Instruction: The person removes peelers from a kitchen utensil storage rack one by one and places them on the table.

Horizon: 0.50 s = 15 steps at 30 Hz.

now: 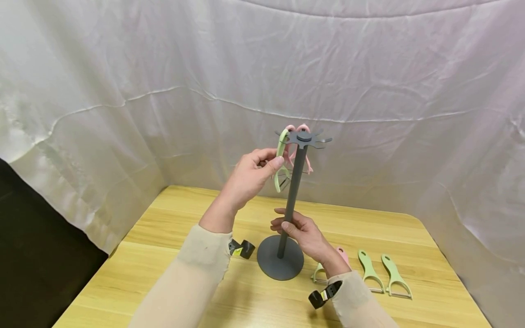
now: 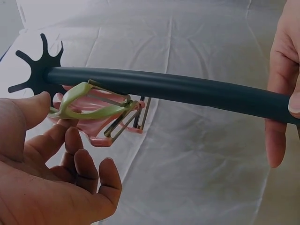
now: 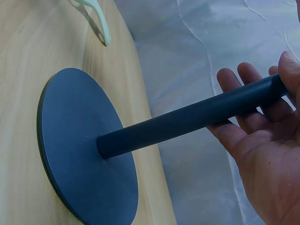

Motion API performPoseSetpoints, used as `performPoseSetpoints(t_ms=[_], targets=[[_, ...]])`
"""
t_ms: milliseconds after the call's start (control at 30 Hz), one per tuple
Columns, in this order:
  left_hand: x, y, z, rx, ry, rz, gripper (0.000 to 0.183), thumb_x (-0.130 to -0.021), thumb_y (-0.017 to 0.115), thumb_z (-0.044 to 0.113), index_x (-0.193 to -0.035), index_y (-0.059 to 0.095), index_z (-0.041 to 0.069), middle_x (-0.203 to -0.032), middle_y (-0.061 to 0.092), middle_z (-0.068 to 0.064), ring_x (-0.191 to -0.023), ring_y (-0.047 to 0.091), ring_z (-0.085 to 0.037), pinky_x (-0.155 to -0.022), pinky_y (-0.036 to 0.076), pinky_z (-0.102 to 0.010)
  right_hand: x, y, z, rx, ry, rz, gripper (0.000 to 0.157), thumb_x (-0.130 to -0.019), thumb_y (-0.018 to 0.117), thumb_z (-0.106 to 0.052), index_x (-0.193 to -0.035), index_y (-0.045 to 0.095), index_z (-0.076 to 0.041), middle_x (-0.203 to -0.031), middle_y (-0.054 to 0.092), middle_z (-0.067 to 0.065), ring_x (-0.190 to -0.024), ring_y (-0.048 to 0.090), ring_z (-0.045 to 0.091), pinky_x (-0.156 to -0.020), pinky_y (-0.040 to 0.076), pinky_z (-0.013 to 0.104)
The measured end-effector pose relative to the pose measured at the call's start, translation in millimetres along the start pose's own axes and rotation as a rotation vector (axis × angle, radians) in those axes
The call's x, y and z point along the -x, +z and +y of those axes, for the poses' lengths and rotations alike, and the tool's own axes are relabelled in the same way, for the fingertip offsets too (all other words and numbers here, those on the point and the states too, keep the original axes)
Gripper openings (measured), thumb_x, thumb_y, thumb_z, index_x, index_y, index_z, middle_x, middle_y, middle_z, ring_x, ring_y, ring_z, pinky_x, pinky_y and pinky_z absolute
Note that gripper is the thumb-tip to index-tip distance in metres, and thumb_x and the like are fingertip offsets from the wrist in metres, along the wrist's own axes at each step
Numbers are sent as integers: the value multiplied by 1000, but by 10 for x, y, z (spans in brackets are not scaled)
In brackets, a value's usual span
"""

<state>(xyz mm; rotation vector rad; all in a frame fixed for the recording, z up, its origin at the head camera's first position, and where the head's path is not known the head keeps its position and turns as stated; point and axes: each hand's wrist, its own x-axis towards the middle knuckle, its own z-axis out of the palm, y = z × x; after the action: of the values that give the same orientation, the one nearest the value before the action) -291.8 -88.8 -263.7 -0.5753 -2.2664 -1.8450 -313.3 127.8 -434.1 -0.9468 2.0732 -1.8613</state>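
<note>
A dark grey stand has a round base (image 1: 283,269), a tall pole (image 1: 295,187) and a top ring of hooks (image 1: 318,140). My left hand (image 1: 248,176) pinches the handle of a green peeler (image 2: 75,104) between thumb and fingers, its loop end up at one hook. Beside it, pink peelers (image 1: 304,128) hang from neighbouring hooks, blades downward, partly hidden by the pole and the green peeler. Lower down, my right hand (image 1: 308,234) holds the pole, thumb on one side and fingers on the other. Whether the green peeler's loop is fully on the hook, I cannot tell.
On the wooden table (image 1: 164,269), to the right, lie two green peelers, one by a green handle (image 1: 366,264) and the other (image 1: 393,269) farther right. Another green peeler (image 1: 318,275) and a pink handle (image 1: 342,254) are partly covered by my right wrist. Pale curtains (image 1: 229,59) surround the table.
</note>
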Motion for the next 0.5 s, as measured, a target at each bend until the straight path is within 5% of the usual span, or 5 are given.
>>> performPoseSetpoints(t_ms=[500], targets=[[11,5,-26,40,-5,15,28,-107,65,29,-129,74,13,-113,66,-6,-106,56,-23,-91,47,-41,9,-3,9,-9,13,4,43,-112,54,-18,-153,52,-7,-135,63,35,-122,71,28,-108,55,42]])
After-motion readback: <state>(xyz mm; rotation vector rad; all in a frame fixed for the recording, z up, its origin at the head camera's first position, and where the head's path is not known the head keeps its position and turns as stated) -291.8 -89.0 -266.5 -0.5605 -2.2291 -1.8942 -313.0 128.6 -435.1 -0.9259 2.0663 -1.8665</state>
